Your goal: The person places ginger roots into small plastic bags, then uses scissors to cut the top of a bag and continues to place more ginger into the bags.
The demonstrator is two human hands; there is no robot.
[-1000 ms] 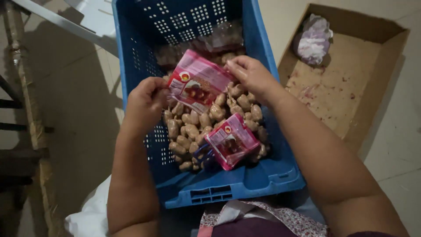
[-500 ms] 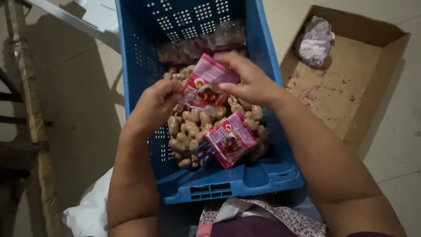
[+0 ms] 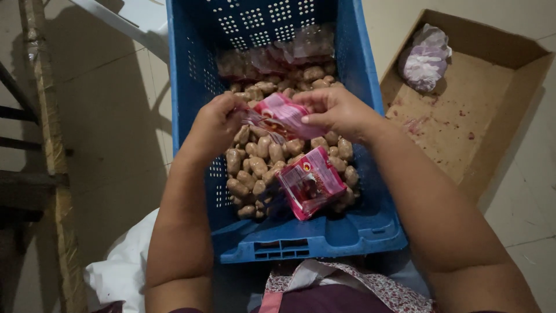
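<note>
You hold a small pink plastic packet (image 3: 285,116) between both hands above the blue perforated plastic crate (image 3: 353,226), which sits on the floor in front of your knees. Your left hand (image 3: 215,124) pinches the packet's left edge with the fingers curled tight, and your right hand (image 3: 336,110) closes over its right end, thumb underneath and fingers on top, so the packet is stretched flat between the two grips and stays over the crate rather than over the floor. Beneath it lies a heap of small tan, stubby sausage-like pieces (image 3: 258,165) filling the crate's bottom, and a second pink packet with a printed front (image 3: 310,182) rests tilted on that heap, nearer to you and just right of centre. Clear plastic bags of the same pieces (image 3: 289,55) lie against the crate's far wall. To the right, well apart from your hands, an open brown cardboard box (image 3: 463,124) lies on the tiled floor with a crumpled pale plastic bag (image 3: 425,58) in its far corner. White cloth (image 3: 124,266) is bunched beside your left arm.
</note>
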